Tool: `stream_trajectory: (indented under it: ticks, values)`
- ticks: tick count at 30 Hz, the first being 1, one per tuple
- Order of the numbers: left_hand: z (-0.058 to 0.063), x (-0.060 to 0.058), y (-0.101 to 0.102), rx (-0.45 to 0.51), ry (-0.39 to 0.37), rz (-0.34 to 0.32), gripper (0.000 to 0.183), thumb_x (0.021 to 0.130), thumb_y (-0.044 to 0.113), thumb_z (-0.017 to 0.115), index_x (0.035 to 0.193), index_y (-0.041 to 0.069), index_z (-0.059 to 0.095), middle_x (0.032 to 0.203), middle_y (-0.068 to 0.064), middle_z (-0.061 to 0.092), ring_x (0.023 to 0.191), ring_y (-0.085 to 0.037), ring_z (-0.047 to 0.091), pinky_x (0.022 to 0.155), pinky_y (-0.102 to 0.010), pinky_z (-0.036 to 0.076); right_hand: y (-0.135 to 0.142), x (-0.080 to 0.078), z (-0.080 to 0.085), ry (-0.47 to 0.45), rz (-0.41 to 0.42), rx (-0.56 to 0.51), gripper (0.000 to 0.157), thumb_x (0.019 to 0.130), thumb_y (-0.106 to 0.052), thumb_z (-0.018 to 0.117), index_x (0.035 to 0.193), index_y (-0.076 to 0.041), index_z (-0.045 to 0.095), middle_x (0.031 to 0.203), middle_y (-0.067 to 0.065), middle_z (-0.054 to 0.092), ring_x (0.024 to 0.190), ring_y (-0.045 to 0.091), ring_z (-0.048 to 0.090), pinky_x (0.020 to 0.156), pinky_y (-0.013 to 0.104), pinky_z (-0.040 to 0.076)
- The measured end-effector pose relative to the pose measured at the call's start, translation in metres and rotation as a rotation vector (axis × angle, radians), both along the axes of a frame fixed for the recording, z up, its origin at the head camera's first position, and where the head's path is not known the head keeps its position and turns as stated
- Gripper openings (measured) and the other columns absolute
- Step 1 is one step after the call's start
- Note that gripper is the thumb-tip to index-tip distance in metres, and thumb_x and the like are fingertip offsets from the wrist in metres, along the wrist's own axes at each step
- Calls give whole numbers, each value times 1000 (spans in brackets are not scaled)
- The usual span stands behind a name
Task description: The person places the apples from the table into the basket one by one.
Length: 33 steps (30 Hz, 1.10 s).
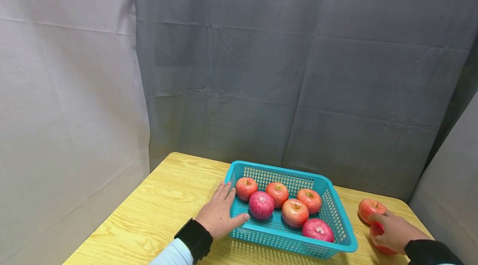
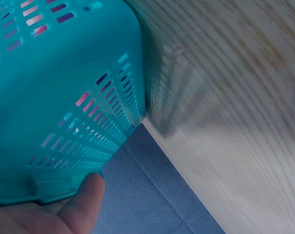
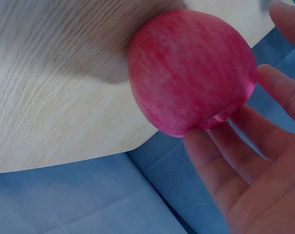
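Observation:
My left hand (image 1: 220,213) rests on the left rim of a turquoise plastic basket (image 1: 287,246), its fingers fairly straight and its thumb spread over the front edge. A fingertip (image 2: 89,195) touches the basket's rim in the left wrist view. Inside lie several apples, such as an orange-red apple (image 1: 295,212) and a deep pink one (image 1: 261,205). To the right of the basket, my right hand (image 1: 397,232) reaches over two apples. It partly covers the nearer apple (image 3: 191,73), and the farther apple (image 1: 370,209) sits by its fingertips. Its thumb stands apart from the fruit.
Everything stands on a light wood-grain table (image 1: 149,211). A grey cloth (image 1: 242,70) hangs behind it, with a pale cloth (image 1: 71,91) on the left and another pale cloth (image 1: 455,182) on the right.

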<state>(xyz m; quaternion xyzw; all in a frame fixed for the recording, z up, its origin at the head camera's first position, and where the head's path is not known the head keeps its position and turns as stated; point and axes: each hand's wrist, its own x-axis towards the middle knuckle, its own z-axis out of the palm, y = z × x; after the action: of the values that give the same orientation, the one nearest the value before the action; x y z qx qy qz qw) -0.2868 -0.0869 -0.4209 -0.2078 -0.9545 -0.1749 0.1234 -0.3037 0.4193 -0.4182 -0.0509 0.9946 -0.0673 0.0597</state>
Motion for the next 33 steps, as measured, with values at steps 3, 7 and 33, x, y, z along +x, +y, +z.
stream_trajectory:
  ticks: [3, 7, 33]
  values:
    - [-1, -1, 0, -3, 3, 2, 93, 83, 74, 41, 146, 5, 34, 152, -12, 25, 138, -27, 11, 101, -50, 39, -2, 2, -1, -6, -13, 15, 49, 70, -32, 81, 106, -6, 63, 89, 6, 55, 71, 24, 48, 73, 53, 52]
    - [0, -1, 0, -2, 5, 4, 93, 83, 75, 41, 146, 6, 34, 153, -11, 25, 138, -27, 12, 99, -50, 41, -4, 4, -1, -23, -43, 17, 39, 72, -28, 81, 101, -8, 64, 81, 3, 53, 67, 23, 46, 69, 44, 50]
    - [0, -1, 1, -9, -10, 6, 92, 82, 77, 37, 145, 10, 36, 153, -11, 24, 138, -27, 11, 96, -51, 44, 6, -2, -14, -42, -84, 10, 61, 69, -20, 82, 121, 1, 57, 98, 24, 50, 76, 31, 46, 73, 55, 51]
